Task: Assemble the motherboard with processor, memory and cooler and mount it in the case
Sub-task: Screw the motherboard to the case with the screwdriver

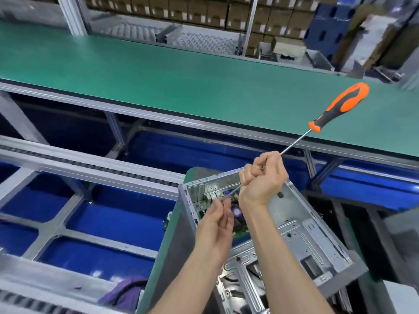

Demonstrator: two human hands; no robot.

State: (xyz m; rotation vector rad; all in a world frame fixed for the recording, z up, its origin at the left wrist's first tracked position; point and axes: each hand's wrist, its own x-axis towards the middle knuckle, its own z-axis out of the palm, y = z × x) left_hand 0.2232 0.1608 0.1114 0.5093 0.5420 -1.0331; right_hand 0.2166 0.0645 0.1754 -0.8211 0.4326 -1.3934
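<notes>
In the head view, one open grey metal case [301, 232] lies tilted on the near bench, with one green motherboard [235, 219] inside its far end. The right hand [264, 175] is fisted around the bare shaft of the one screwdriver [337, 109], whose orange and black handle points up and to the right over the one green conveyor belt [158, 73]. The left hand [217, 220], fingers loosely curled, meets the shaft's lower tip above the board; whether it pinches anything I cannot tell.
</notes>
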